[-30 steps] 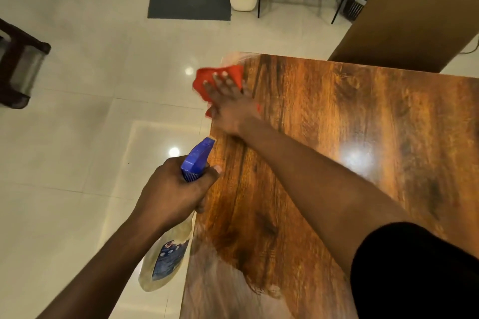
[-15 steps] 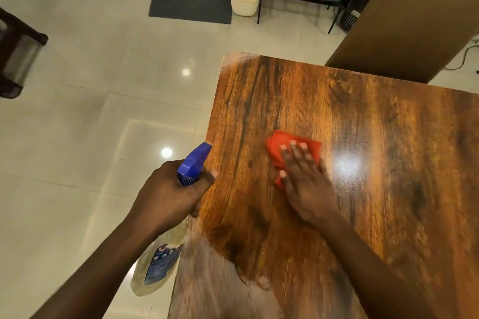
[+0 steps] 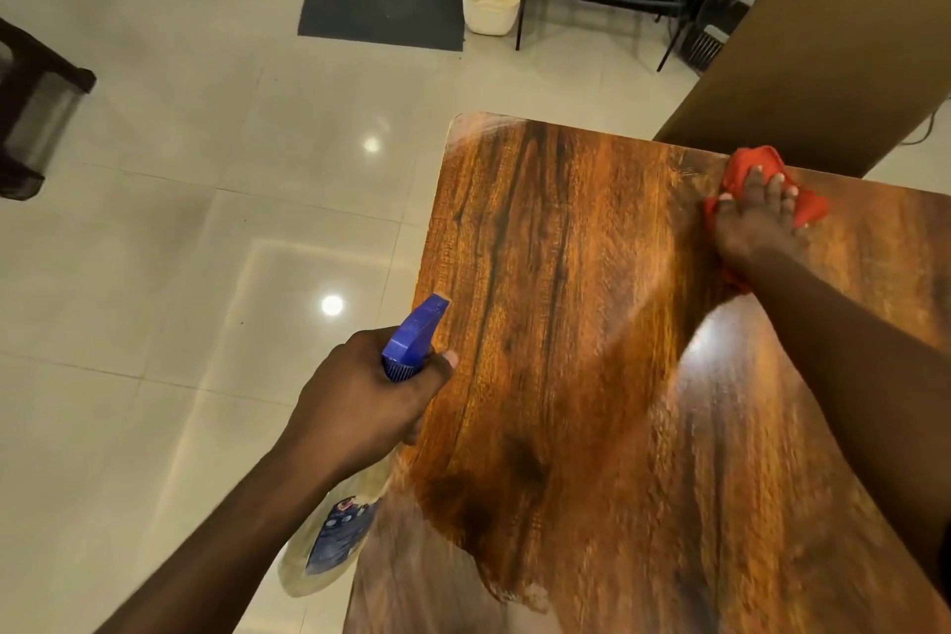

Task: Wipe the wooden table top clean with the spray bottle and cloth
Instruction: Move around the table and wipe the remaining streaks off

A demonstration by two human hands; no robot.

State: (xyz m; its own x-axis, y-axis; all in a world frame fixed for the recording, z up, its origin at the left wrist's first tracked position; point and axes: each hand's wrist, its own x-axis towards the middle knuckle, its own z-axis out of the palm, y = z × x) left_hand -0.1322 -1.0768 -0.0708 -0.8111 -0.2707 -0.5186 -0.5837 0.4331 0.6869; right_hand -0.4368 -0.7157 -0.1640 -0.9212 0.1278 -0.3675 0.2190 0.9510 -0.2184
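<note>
1. The wooden table top (image 3: 592,350) fills the lower right of the view, its glossy grain catching a ceiling-light glare near the right forearm.
2. The right hand (image 3: 754,221) lies flat at 2 o'clock, close to the far edge, fingers slightly spread and pressing down on the red cloth (image 3: 746,170) (cloth bunched, showing around and beyond the fingertips).
3. The left hand (image 3: 360,407) sits at 8 o'clock beside the table's left edge, fingers curled tight around the neck of the spray bottle (image 3: 329,541).
4. The blue trigger head (image 3: 414,337) points toward 1 o'clock; the pale bottle body hangs below the fist, over the floor.
5. A brown chair back (image 3: 823,46) stands beyond the far edge, at 1 o'clock.
</note>
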